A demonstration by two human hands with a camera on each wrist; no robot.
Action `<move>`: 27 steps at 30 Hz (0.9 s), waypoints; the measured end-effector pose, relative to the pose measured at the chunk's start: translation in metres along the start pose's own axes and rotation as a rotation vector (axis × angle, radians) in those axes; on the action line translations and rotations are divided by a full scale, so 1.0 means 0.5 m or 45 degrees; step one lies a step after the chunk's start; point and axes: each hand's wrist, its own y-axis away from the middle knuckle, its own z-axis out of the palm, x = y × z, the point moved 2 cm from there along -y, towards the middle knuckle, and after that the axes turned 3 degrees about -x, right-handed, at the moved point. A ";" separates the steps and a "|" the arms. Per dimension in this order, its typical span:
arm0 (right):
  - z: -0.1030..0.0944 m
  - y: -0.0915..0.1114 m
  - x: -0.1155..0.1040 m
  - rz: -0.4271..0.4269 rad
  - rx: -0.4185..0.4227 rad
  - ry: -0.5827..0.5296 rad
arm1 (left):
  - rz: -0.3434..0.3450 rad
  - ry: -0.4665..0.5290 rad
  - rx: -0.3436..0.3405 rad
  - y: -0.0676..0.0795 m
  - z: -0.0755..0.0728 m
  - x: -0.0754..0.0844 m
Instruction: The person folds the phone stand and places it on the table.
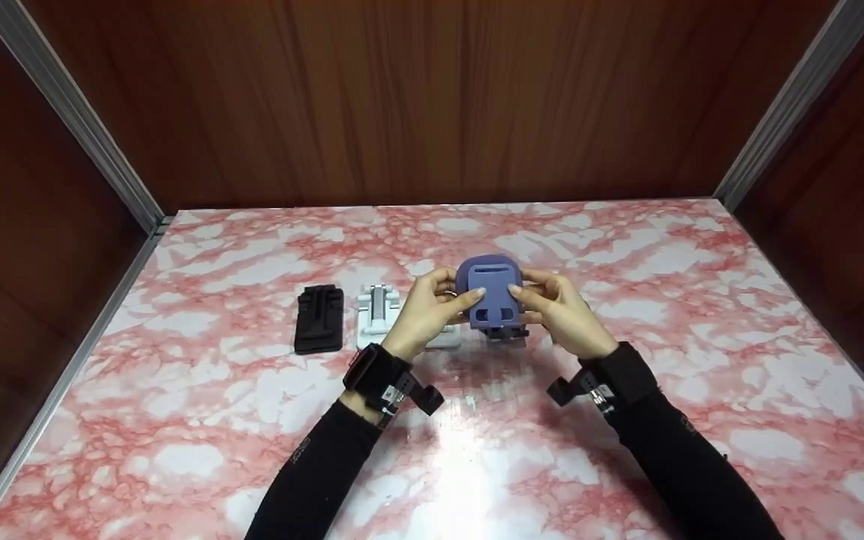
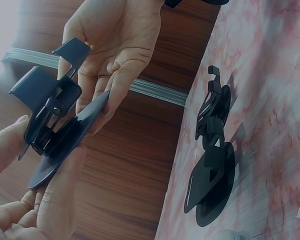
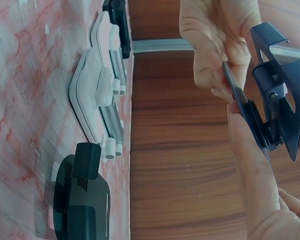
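Both hands hold a purple folding phone stand [image 1: 492,294] raised over the table. My left hand [image 1: 423,313] pinches its left edge, thumb on the near face and fingers behind. On the opposite edge, my right hand [image 1: 565,316] grips it the same way. In the left wrist view the stand's round-ended base [image 2: 65,147] and its hinged, hooked plate are folded partly apart. The right wrist view shows the hinge [image 3: 267,85] between these two parts from the other side.
A black phone stand [image 1: 319,319] lies at the left, beside a white one [image 1: 378,311]. Another white stand [image 1: 443,339] is partly hidden by my left hand. A dark stand [image 2: 215,165] sits on the table under the held one. Wooden panels [image 1: 439,105] enclose the marbled table [image 1: 214,405].
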 end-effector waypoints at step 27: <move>-0.004 -0.001 0.003 0.012 -0.037 0.089 | -0.002 0.006 0.015 -0.003 -0.003 -0.011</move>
